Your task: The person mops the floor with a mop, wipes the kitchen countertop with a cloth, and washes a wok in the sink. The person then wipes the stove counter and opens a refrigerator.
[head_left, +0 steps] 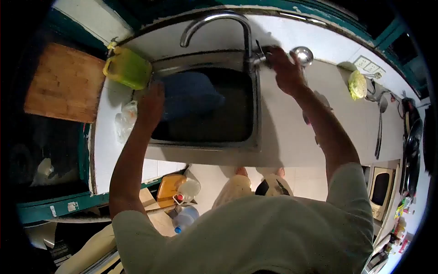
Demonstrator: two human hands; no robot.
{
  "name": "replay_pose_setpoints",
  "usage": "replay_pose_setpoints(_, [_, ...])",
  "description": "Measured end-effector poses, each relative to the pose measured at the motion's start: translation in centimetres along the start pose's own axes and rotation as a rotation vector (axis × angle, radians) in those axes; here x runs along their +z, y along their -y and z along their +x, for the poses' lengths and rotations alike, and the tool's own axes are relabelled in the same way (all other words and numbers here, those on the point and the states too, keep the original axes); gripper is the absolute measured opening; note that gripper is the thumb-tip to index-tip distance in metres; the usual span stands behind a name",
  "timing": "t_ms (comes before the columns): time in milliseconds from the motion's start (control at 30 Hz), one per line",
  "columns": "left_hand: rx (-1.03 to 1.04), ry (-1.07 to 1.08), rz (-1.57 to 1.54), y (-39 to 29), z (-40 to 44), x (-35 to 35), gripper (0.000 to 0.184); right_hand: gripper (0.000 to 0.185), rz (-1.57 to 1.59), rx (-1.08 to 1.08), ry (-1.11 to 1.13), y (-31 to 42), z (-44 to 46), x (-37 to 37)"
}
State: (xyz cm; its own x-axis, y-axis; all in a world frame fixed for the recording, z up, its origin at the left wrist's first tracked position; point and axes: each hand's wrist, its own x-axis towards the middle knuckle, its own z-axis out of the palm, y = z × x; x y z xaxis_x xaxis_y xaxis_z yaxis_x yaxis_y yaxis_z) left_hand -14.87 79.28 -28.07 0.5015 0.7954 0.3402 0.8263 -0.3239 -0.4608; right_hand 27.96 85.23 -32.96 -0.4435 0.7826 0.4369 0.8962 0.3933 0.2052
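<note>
Blue basin [191,95] over the sink [205,147]; my left hand [153,102] clasps its edge; my right [286,73], fingers blurred, nears the tap [247,41], grip unclear.

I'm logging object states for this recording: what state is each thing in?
Blue basin: held at its edge by the left hand.
Faucet: no stream visible; right hand at its lever.
Sink: water level unclear.
Plastic bag: crumpled.
Floor jug: red cap on.
Floor bottle: blue cap on.
Microwave: door appears shut.

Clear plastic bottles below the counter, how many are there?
2: a red-capped bottle and, just below it in the view, a blue-capped bottle. More may be hidden.
</note>
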Motion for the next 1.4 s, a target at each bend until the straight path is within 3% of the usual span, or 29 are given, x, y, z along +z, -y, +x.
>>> replay_pose_setpoints(100, [-0.102, 0.258, -0.093, -0.2, 1.1, 0.8, 0.032, 0.047, -0.18, -0.204, 0.122, 0.8, 5.7, 2.9])
replay_pose_setpoints(233, [0.013, 0.057, -0.022, 0.6, 0.8, 2.4, 0.031, 0.038, -0.387, -0.21, 0.504, 0.4, 8.5, 5.4])
replay_pose_setpoints(267, [-0.005, 0.065, -0.032, 0.7, 1.1, 2.3, 0.031, 0.033, -0.339, -0.156, 0.413, 0.1, 8.0, 6.0])
replay_pose_setpoints(300, [-0.023, 0.072, -0.042, 0.8, 1.2, 2.4, 0.031, 0.033, -0.41, -0.165, 0.523, -0.2, 7.7, 6.4])
replay_pose_setpoints(400, [0.042, -0.08, -0.075, 1.9, 1.6, 3.1, 0.031, 0.037, -0.342, -0.083, 0.403, -0.1, 6.4, 6.7])
replay_pose_setpoints(467, [0.002, -0.011, -0.109, 2.1, 2.1, 3.2, 0.03, 0.039, -0.354, -0.043, 0.33, 0.8, 5.6, 5.9])
replay_pose_setpoints(700, [0.048, -0.174, -0.085, 2.6, 4.1, 4.3, 0.021, 0.048, 0.179, 0.162, 0.315, 2.9, 1.0, -0.5])
replay_pose_setpoints(800, [0.038, -0.061, -0.039, 2.8, 4.3, 4.5, 0.02, 0.046, 0.327, 0.264, 0.293, 2.3, -3.2, -1.5])
replay_pose_setpoints(1000, [0.025, -0.105, -0.189, 2.7, 5.7, 4.2, 0.018, 0.041, 0.603, 0.529, 0.233, 0.6, -11.8, -2.5])
replay_pose_setpoints(1100, [-0.05, 0.086, -0.229, 2.3, 6.9, 3.8, 0.016, 0.041, 0.864, 0.665, 0.17, 0.0, -16.1, -2.7])
replay_pose_setpoints(1200, [-0.021, -0.047, -0.356, 3.1, 7.5, 8.5, 0.018, 0.035, 1.072, 0.734, 0.125, 0.4, -18.7, -3.4])
replay_pose_setpoints(1300, [-0.05, 0.161, -0.423, 3.9, 6.8, 5.9, 0.021, 0.031, 1.193, 0.768, 0.102, 0.5, -20.2, -4.6])
replay_pose_setpoints(1400, [-0.306, 0.274, -0.62, 4.8, 4.6, 1.2, 0.025, 0.031, 1.249, 0.757, 0.084, 0.4, -21.4, -4.8])
